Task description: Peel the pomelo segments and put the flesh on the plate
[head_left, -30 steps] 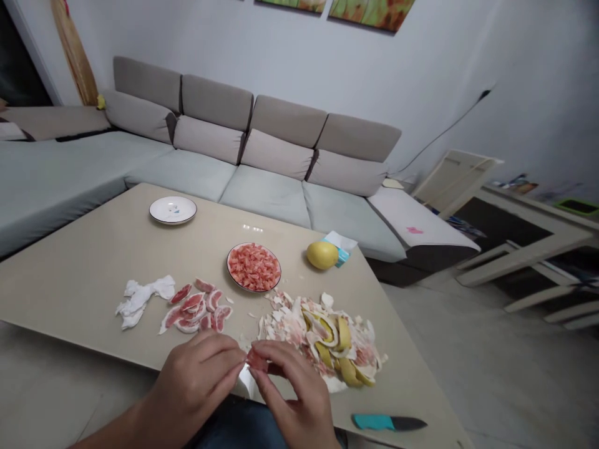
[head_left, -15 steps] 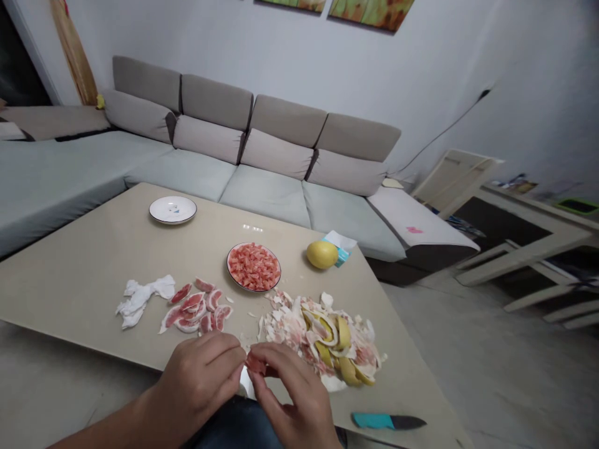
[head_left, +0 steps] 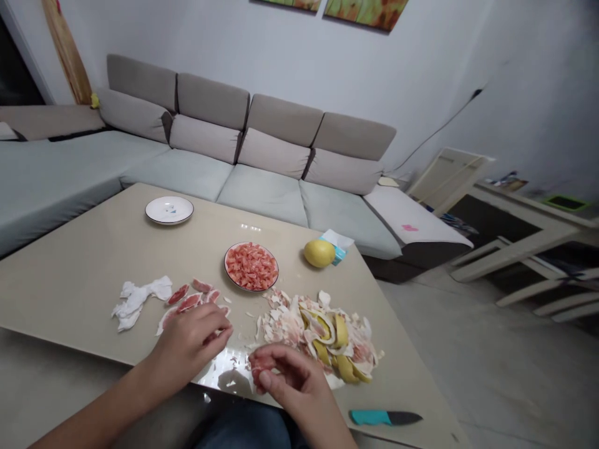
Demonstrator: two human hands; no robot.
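Between the thumb and fingers of my right hand (head_left: 299,377) is a peeled piece of red pomelo flesh (head_left: 261,369), held above the table's near edge. My left hand (head_left: 199,340) is apart from it on the left, fingers curled inward; whatever may be in them is hidden. Behind that hand lie several red pomelo segments (head_left: 189,302) with white membrane, partly covered by it. A plate (head_left: 226,274) beyond both hands bears a heap of small red pomelo pieces (head_left: 253,267). To the right of my right hand lies a pile of yellow peel and pale membrane (head_left: 322,340).
A knife (head_left: 386,418) with a turquoise handle lies by the near right edge. Farther back are a whole yellow pomelo (head_left: 319,254), a tissue pack (head_left: 340,243) and a white plate (head_left: 169,211). Crumpled white tissue (head_left: 138,302) lies left. A sofa (head_left: 262,187) stands behind the table.
My left hand has moved away from my right, up and leftward toward the segments. The pomelo piece stays in my right hand, now more exposed.
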